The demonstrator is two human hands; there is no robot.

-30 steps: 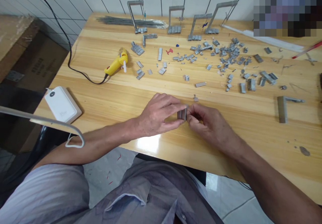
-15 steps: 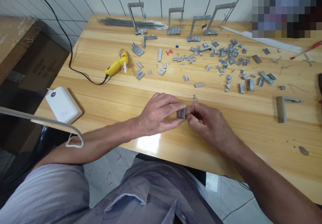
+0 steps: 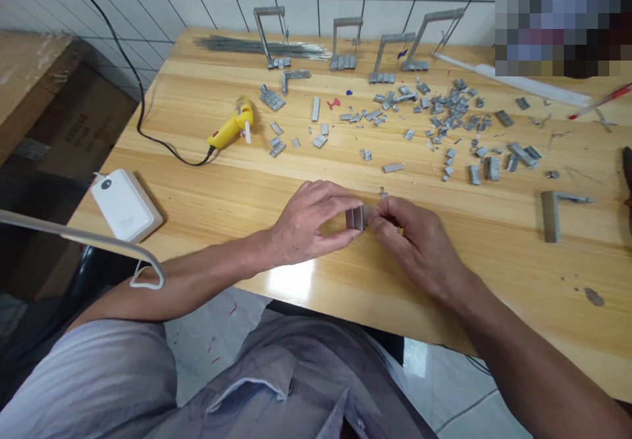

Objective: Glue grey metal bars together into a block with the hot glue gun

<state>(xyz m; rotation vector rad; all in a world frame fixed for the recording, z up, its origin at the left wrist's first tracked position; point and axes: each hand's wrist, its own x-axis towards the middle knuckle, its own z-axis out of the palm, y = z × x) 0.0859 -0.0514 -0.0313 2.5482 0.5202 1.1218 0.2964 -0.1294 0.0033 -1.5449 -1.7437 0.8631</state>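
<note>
Near the table's front edge, my left hand (image 3: pixel 311 220) pinches a small block of grey staple strips (image 3: pixel 354 218) between thumb and fingertips. My right hand (image 3: pixel 412 232) is closed at the block's right side, its thumb and forefinger pressed together on a small grey staple piece (image 3: pixel 367 214). The fingers partly hide that piece, and I cannot tell whether it is joined to the block. Just beyond my right fingertips lies a tiny staple scrap (image 3: pixel 384 193).
Loose staple pieces (image 3: pixel 451 103) are scattered across the middle and right. Staple-built frames (image 3: pixel 344 62) stand along the back beside thin wires (image 3: pixel 261 47). A yellow glue gun (image 3: pixel 232 125) and white power bank (image 3: pixel 126 206) lie left, an L-shaped staple piece (image 3: pixel 551 216) right.
My right fingers have drawn slightly right from the block, showing more of the small grey piece between them. My left hand keeps its hold, the block turned a little.
</note>
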